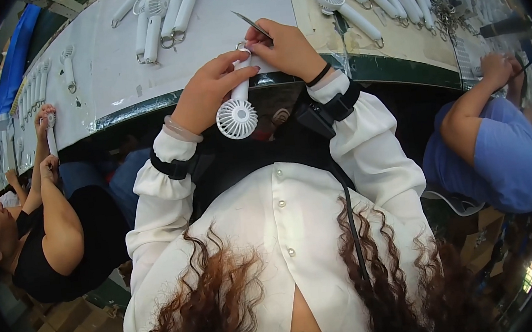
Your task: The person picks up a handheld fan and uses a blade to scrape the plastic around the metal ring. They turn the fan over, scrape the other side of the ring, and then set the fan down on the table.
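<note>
The left hand (pixel 211 89) has its grip closed around a fan (pixel 241 92) at the bench (pixel 131 57) edge. The right hand (pixel 288 48) grasps a pointed tool (pixel 252 24).

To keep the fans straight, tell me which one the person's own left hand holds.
The fan in the left hand, its head toward the white blouse. Other fans nearby lie on the table; the co-worker in black holds another.

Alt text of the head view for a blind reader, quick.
The left hand holds a white handheld fan at a table edge; the right hand, holding a pointed metal tool, is at the fan's metal ring. More white fans lie beyond.
</note>
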### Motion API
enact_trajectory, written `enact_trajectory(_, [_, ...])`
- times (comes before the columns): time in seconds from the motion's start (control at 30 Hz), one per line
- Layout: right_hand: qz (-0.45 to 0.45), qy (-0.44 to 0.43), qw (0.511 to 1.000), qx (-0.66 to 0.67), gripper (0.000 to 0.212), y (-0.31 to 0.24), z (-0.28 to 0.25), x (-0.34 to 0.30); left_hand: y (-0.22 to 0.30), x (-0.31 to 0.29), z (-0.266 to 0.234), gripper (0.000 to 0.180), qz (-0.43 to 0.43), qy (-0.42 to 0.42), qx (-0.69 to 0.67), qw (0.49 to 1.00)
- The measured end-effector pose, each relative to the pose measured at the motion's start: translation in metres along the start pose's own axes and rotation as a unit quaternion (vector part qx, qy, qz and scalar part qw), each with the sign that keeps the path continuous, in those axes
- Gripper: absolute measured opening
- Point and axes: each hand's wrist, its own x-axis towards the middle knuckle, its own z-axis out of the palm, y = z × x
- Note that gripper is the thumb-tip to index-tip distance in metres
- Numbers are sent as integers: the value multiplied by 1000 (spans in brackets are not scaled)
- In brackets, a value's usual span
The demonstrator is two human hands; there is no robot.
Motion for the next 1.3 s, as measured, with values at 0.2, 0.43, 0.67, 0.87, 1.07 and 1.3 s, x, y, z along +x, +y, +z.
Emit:
enact_trajectory(0.2, [-7, 20, 1000, -20, 16, -1, 6, -7, 0, -10, -17, 52, -4, -29, -54, 998])
enact_trajectory(0.43, [-34, 37, 994, -95, 12, -5, 11, -12, -13, -30, -23, 48, -67, -13, -175, 982])
enact_trajectory(0.67, [-64, 76, 987, -123, 11, -7, 15, -15, 34, -21, -4, 55, -245, 20, -40, 969])
enact_trajectory(0.87, [-45, 153, 987, -20, 10, -18, 12, -27, 26, -27, -4, 56, -227, 36, 16, 973])
enact_trajectory(1.07, [-7, 49, 989, -139, 16, -32, -4, -44, 21, -36, -17, 53, -301, 48, -103, 947])
enact_trajectory(1.3, [-42, 30, 970, -238, 24, -38, 10, -45, 24, -51, -13, 53, -332, 63, -90, 937])
